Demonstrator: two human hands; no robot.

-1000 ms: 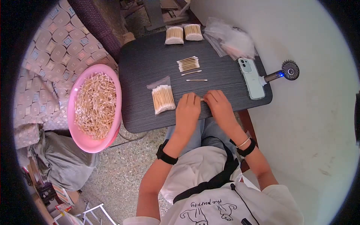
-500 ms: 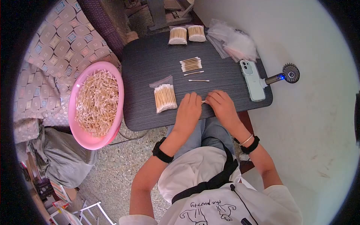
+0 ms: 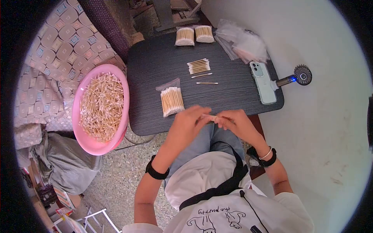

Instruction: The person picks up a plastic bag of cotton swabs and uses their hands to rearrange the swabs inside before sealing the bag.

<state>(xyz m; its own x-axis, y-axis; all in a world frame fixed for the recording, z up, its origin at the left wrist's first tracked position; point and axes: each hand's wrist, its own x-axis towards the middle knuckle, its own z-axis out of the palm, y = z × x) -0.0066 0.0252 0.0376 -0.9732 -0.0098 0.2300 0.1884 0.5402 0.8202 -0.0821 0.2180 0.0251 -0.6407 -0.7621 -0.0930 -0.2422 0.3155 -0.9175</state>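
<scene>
My left hand (image 3: 190, 121) and my right hand (image 3: 234, 123) meet at the near edge of the dark table (image 3: 155, 70). Between their closed fingers is a small pale item, perhaps a cotton swab; it is too small and partly covered to name surely. Left of them lies an open plastic bag of cotton swabs (image 3: 172, 101). Farther back, a single swab (image 3: 207, 83) and another swab (image 3: 201, 75) lie apart, below a neat row of swabs (image 3: 198, 66).
Two packed swab bundles (image 3: 185, 36) stand at the back edge, beside empty clear bags (image 3: 244, 42). A phone (image 3: 264, 83) lies at the right near a small fan (image 3: 302, 75). A pink basin (image 3: 125, 93) of loose swabs is at the left.
Both hands have drawn back from the tabletop toward my body, to the table's near edge. They stay close together, and the pale item between them shows more.
</scene>
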